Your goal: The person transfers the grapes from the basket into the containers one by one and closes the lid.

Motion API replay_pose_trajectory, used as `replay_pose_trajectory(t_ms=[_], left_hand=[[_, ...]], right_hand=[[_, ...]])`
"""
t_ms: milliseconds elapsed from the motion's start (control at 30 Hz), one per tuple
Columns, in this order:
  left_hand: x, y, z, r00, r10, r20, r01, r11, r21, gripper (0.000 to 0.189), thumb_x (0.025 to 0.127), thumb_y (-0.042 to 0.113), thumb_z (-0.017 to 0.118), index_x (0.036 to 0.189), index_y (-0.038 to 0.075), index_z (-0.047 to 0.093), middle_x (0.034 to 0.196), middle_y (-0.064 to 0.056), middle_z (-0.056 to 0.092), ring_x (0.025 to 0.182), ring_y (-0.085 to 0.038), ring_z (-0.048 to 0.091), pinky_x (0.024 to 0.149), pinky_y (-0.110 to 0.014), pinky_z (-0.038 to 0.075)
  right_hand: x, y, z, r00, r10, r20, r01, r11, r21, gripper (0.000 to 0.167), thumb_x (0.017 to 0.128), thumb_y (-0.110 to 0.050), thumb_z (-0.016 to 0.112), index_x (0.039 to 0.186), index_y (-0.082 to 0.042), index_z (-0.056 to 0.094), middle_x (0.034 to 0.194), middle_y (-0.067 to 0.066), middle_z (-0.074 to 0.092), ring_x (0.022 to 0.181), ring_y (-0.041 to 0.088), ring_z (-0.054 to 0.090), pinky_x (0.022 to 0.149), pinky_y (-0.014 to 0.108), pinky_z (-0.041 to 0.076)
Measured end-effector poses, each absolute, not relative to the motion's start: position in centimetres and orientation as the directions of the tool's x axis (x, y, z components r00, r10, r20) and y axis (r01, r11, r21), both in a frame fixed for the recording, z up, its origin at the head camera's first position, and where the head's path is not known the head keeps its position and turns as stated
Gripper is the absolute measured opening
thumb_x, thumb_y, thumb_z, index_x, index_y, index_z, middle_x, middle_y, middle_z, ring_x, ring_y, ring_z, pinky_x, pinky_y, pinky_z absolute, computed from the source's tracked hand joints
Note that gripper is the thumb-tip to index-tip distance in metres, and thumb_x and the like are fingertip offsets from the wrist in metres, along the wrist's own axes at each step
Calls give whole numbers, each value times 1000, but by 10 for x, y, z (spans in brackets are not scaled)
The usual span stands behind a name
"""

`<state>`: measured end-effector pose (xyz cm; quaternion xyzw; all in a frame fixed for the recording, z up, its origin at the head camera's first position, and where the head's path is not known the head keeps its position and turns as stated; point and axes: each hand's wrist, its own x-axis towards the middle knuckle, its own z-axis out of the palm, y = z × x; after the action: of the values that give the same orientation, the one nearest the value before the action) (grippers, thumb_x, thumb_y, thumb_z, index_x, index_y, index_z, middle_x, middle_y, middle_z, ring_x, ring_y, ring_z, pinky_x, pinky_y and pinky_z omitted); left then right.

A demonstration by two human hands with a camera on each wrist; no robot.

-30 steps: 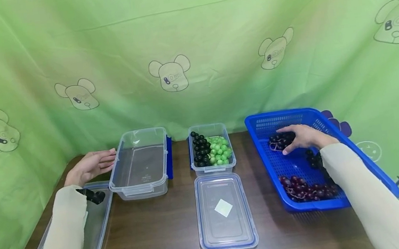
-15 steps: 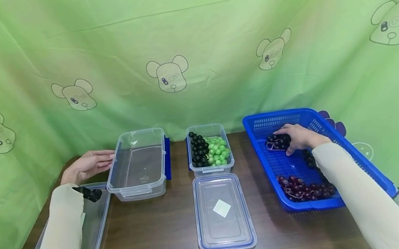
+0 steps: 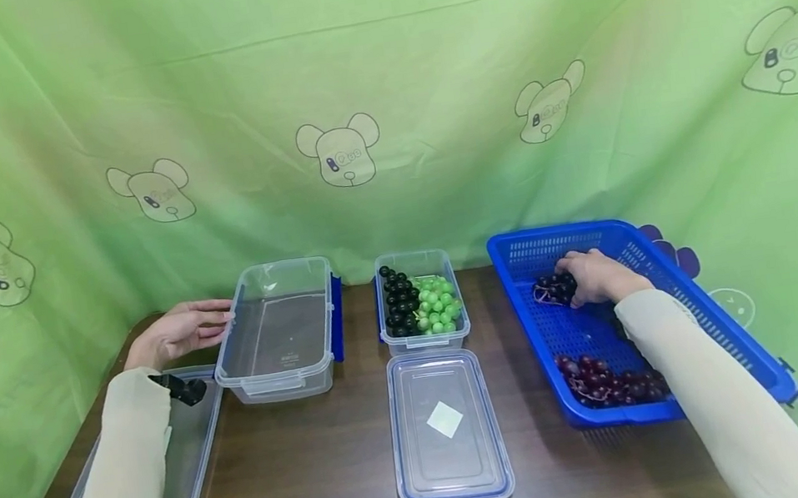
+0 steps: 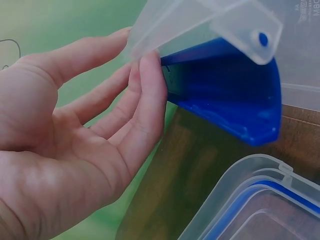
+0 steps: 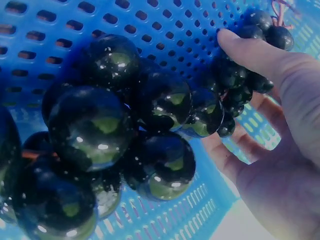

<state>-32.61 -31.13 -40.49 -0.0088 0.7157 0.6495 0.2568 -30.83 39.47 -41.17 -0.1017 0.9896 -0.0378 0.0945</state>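
My left hand point(image 3: 178, 328) rests its extended fingers against the left side of a clear plastic food container point(image 3: 277, 332). The left wrist view shows its fingertips at the container's blue side latch point(image 4: 225, 95). In the blue basket point(image 3: 533, 349), my right hand point(image 3: 595, 278) grips a bunch of black grapes point(image 3: 554, 289), thumb on one side and fingers on the other, as the right wrist view shows. Another black bunch point(image 5: 95, 125) lies nearer the wrist, mostly hidden by the sleeve in the head view. Dark red grapes point(image 3: 606, 381) lie at the basket's near end.
A smaller container point(image 3: 426, 342) in the middle holds black grapes point(image 3: 400, 303) and green grapes point(image 3: 439, 304). Its size of lid point(image 3: 451, 461) lies in front, bearing a pale square sticker. A larger lid point(image 3: 189, 470) lies under the left forearm. A green curtain point(image 3: 373, 50) hangs behind.
My right hand has shifted slightly and closed its fingers further round the black grapes. My left hand stays by the large container. The head view has swung a little.
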Motion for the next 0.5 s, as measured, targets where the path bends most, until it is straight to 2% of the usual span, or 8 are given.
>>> replay_pose_trajectory(t_ms=[67, 233, 367, 500], left_hand=[[-324, -311, -405, -869, 314, -382, -353, 148, 924, 57, 103, 6, 65, 155, -3, 43, 100, 6, 79, 90, -7, 72, 85, -24, 63], [-324, -311, -403, -860, 334, -386, -350, 166, 922, 59, 105, 6, 63, 158, -4, 39, 101, 6, 78, 92, -7, 73, 86, -24, 62], [-326, -310, -402, -862, 325, -389, -345, 184, 920, 59, 105, 7, 63, 157, -4, 39, 101, 6, 78, 91, -8, 73, 85, -24, 62], [-327, -309, -403, -869, 306, -389, -344, 191, 919, 60, 103, 8, 66, 156, -4, 40, 98, 7, 78, 88, -8, 72, 84, -25, 63]], right_hand=[[-310, 394, -413, -961, -203, -187, -192, 979, -72, 59, 82, -9, 86, 136, 2, 63, 142, 30, 57, 130, 60, 46, 103, 73, 47], [-312, 395, -414, -957, -206, -203, -199, 978, -57, 55, 82, -7, 83, 133, 2, 65, 136, 34, 62, 131, 63, 48, 103, 71, 48], [-313, 397, -412, -950, -206, -232, -189, 977, -94, 55, 84, -6, 82, 134, 4, 62, 135, 40, 60, 127, 61, 54, 96, 66, 53], [-312, 399, -410, -946, -210, -246, -181, 974, -136, 52, 86, -5, 81, 132, 5, 60, 135, 40, 59, 121, 58, 59, 90, 63, 56]])
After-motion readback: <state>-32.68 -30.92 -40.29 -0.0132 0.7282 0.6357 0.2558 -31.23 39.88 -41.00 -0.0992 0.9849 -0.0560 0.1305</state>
